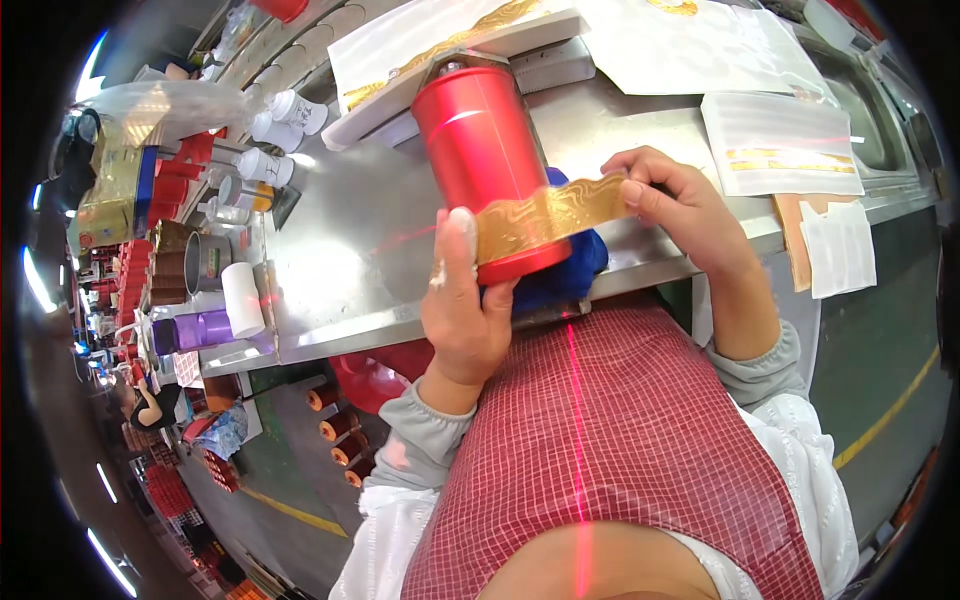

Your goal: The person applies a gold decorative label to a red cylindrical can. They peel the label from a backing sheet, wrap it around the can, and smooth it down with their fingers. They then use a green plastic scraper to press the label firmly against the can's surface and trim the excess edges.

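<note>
A shiny red cylinder (475, 140) lies tilted over the metal bench, its upper end against a metal fitting. Round its lower part runs a gold wavy-edged strip (545, 215), whose right end stands off the cylinder. My right hand (675, 195) pinches that free end between thumb and fingers. Against the strip's left part, my left hand (465, 300) presses with its fingers stretched along the cylinder's side; white smears show on its fingers. Beneath the cylinder's lower end a blue cloth (570, 275) lies at the bench edge.
White sheets with gold strips (785, 145) lie to the right, near a sink (865, 110). White bottles (290, 115), a metal pot (207, 262) and a white roll (243, 300) stand left on the metal bench (340, 250). Copper-coloured spools (340, 430) sit below.
</note>
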